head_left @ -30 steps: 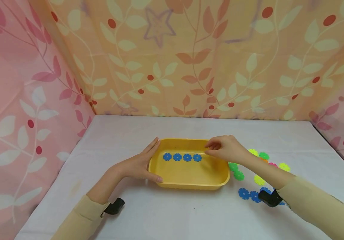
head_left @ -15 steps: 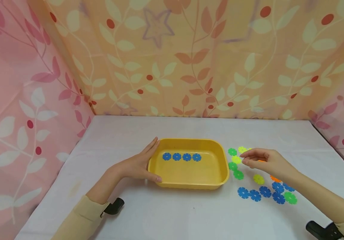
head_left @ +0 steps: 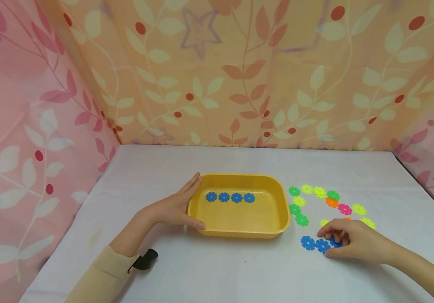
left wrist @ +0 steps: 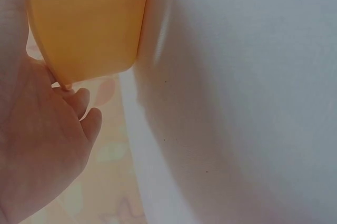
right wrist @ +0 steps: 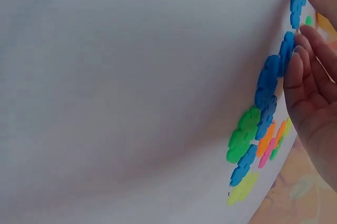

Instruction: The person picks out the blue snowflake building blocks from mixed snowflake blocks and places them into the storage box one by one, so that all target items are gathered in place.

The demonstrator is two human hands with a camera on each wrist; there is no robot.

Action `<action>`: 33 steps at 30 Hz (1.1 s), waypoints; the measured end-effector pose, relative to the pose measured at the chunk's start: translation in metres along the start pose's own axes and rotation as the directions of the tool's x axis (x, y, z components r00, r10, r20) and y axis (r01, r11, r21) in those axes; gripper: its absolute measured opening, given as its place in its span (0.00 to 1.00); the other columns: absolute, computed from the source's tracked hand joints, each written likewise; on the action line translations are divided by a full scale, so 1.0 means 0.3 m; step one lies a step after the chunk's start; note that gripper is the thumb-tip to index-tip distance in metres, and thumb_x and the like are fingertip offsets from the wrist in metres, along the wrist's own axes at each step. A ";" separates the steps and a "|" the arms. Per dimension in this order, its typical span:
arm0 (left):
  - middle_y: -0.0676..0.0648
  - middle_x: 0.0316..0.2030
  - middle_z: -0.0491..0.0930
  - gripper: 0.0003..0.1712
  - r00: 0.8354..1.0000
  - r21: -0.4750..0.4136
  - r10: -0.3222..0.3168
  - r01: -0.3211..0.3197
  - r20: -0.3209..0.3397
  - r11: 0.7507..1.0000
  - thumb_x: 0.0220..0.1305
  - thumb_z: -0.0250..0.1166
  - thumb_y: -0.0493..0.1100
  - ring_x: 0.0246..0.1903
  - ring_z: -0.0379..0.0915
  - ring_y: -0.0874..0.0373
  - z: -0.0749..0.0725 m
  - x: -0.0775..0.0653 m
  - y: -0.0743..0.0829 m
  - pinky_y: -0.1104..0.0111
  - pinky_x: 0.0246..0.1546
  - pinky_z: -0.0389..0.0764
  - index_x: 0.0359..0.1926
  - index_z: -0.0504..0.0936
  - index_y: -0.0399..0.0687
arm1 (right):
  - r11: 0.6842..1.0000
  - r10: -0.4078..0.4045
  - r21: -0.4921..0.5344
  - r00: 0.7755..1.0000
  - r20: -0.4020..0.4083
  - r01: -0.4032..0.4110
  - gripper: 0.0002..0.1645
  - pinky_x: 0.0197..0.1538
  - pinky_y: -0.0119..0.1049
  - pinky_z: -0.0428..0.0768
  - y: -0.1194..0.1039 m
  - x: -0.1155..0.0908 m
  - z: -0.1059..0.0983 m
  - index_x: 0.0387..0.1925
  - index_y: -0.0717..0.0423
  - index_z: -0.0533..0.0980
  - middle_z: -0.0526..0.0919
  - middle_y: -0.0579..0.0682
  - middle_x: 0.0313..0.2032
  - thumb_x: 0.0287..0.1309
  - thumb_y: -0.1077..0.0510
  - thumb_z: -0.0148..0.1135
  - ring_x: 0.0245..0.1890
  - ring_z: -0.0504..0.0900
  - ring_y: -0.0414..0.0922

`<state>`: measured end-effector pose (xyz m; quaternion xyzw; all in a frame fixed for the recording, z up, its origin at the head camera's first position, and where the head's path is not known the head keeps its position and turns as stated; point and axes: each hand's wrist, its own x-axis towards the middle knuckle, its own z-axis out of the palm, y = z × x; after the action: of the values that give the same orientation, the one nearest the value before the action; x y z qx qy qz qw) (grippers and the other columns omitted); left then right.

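Observation:
A yellow plastic tray [head_left: 239, 225] rests on the white-covered table with a row of several blue notched discs [head_left: 236, 198] inside. My left hand [head_left: 173, 210] holds its left end, thumb at the front corner and fingers along the outer wall. In the left wrist view, the hand [left wrist: 47, 129] lies against the tray wall [left wrist: 89, 29]. Right of the tray, my right hand [head_left: 357, 240] hovers low over loose blue discs [head_left: 308, 243], thumb and index finger apart. In the right wrist view, its fingertips are right beside a blue disc [right wrist: 287, 50].
Green discs [head_left: 301, 220], yellow discs [head_left: 359, 209], an orange disc [head_left: 332, 202] and a pink disc [head_left: 345, 209] lie scattered right of the tray. Behind the table hangs a floral curtain [head_left: 209, 84]; pink floral cloth [head_left: 16, 126] stands at the left.
My right hand has left the space over the tray, moving right and then toward me to the loose blue discs. The left hand and the row inside the tray stay put.

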<state>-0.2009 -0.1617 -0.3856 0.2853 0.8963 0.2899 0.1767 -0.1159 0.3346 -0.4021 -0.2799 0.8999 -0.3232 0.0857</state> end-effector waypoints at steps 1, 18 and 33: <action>0.62 0.74 0.19 0.78 1.000 -0.001 -0.001 0.001 0.000 1.000 0.42 0.75 0.69 0.75 0.27 0.55 0.000 0.001 0.000 0.54 0.70 0.50 0.77 0.29 0.55 | 1.000 -0.019 -0.014 1.000 -0.006 0.019 0.19 0.27 0.27 0.73 0.006 -0.004 0.003 0.44 0.45 0.79 0.74 0.38 0.31 0.50 0.50 0.76 0.29 0.73 0.36; 0.61 0.74 0.19 0.78 1.000 -0.001 -0.004 0.004 0.007 1.000 0.41 0.75 0.70 0.75 0.28 0.55 0.000 0.002 0.003 0.54 0.69 0.52 0.77 0.29 0.55 | 0.992 -0.048 -0.126 0.992 -0.115 0.034 0.17 0.27 0.26 0.74 0.012 0.006 0.028 0.41 0.41 0.78 0.73 0.33 0.29 0.49 0.47 0.75 0.28 0.72 0.33; 0.61 0.74 0.19 0.78 1.000 -0.005 -0.002 0.002 0.003 1.000 0.41 0.75 0.70 0.75 0.29 0.54 0.000 -0.001 0.005 0.53 0.69 0.53 0.77 0.29 0.55 | 0.987 -0.138 -0.105 0.984 -0.116 0.126 0.17 0.26 0.25 0.73 0.043 0.003 0.024 0.40 0.43 0.80 0.73 0.34 0.28 0.49 0.54 0.76 0.26 0.73 0.33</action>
<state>-0.1999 -0.1610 -0.3848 0.2845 0.8955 0.2916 0.1793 -0.1200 0.3385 -0.4157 -0.3223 0.8976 -0.3007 -0.0052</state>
